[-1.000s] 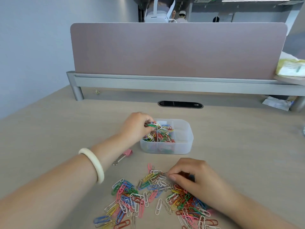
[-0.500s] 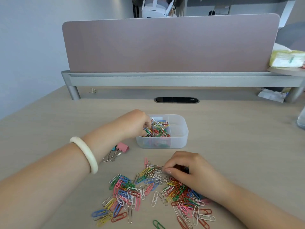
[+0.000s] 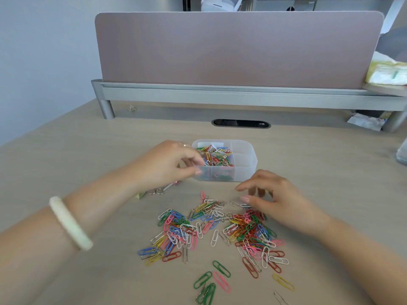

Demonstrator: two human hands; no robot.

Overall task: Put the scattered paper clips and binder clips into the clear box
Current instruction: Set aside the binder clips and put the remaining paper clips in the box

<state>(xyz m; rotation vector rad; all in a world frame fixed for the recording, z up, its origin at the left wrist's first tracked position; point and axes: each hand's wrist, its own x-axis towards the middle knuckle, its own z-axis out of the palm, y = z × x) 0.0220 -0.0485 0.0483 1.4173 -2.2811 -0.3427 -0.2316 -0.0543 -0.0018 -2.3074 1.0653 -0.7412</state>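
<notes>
The left hand point(image 3: 169, 164) now hangs at the near left corner of the clear box point(image 3: 246, 166), its fingers loosely curled and apparently empty; half a second ago they were bunched over the box's left compartment around a clutch of clips, so that load has evidently gone in. The right hand point(image 3: 275, 201) has changed too: earlier it pressed down on the top of the pile, and now it is lifted slightly with fingers spread and thumb forward, touching or just above the far right edge of the paper clips point(image 3: 211, 230); whether it pinches any clip I cannot tell. The box sits just beyond the pile, its left compartments heaped with coloured clips, the right ones still looking bare. Most paper clips remain scattered on the desk point(image 3: 66, 161) between the two forearms, with stragglers near the bottom edge. The binder clips point(image 3: 158, 190) lie partly hidden under the left wrist, not yet collected. I judge the task well short of half done, with many more handfuls to go.
</notes>
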